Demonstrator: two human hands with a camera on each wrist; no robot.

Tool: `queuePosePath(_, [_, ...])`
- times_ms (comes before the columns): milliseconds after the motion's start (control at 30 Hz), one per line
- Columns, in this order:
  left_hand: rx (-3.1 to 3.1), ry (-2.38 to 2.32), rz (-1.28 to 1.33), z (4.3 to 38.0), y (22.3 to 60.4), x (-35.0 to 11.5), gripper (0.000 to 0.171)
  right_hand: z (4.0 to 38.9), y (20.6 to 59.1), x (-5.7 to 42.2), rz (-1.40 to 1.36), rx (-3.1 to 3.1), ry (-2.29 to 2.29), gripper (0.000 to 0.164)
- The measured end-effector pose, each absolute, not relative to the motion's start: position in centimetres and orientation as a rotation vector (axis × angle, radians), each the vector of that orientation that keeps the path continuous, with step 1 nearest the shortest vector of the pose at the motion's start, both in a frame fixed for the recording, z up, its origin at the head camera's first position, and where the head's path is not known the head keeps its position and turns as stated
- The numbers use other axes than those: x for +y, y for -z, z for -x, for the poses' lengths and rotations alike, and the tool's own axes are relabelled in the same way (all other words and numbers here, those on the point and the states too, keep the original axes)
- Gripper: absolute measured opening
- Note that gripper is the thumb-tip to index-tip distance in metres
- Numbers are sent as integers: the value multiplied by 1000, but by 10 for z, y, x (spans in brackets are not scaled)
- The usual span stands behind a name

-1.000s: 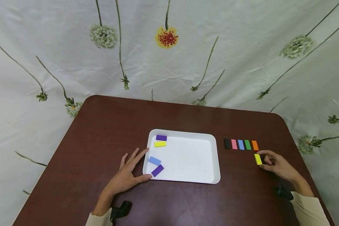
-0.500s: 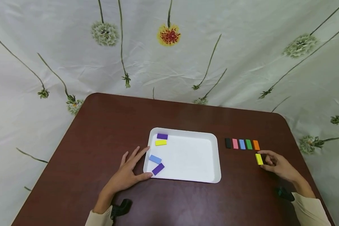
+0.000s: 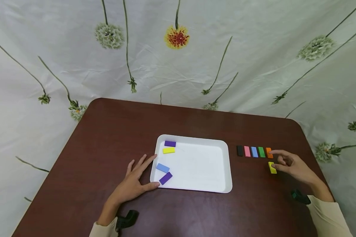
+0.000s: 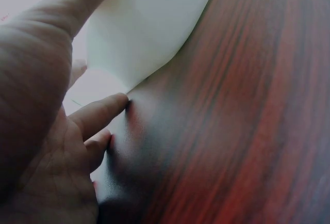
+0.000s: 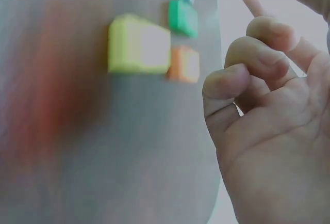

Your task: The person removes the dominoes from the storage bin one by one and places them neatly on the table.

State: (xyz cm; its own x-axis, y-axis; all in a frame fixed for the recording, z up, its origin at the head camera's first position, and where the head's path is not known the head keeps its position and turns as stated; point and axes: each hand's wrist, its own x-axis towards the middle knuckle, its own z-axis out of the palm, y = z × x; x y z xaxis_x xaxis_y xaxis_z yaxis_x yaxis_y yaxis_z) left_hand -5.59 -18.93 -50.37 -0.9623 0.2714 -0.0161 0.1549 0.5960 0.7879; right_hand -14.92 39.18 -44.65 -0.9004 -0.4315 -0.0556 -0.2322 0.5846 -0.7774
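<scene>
In the head view a white tray (image 3: 198,164) lies on the table, and my left hand (image 3: 133,184) rests at its left side with fingers spread. The left wrist view shows a fingertip of the left hand (image 4: 36,126) at the edge of the tray (image 4: 149,22). On the right, a yellow block (image 3: 272,168) lies on the table. My right hand (image 3: 296,169) is over it, index finger reaching toward the orange block (image 3: 268,152), thumb near the yellow one. In the right wrist view the right hand (image 5: 278,121) has nothing in its grasp, its other fingers curled; the yellow block (image 5: 136,46) stands apart.
A green block (image 3: 261,152), blue block (image 3: 254,152), pink block (image 3: 247,151) and black block (image 3: 240,150) form a row with the orange one. Inside the tray lie two purple blocks, a yellow block (image 3: 168,150) and a light-blue block (image 3: 163,168). A floral cloth (image 3: 178,72) hangs behind the table (image 3: 121,125).
My right hand has let go of the yellow block, leaving it on the table, and its index finger has moved up toward the orange block. The left hand has stayed at the tray.
</scene>
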Motion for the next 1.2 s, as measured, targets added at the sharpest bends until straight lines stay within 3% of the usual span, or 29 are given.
queuePosePath(233, [2693,-1298,-354,54,504,-192,92,178,431,348,785,2501,1311,27])
queuePosePath(667, [2702,-1304,-369,54,504,-192,91,234,417,245,957,2455,1066,22])
queuePosePath(1200, [2693,-1287,-363,57,503,-191,91,257,424,144,1149,2308,959,26])
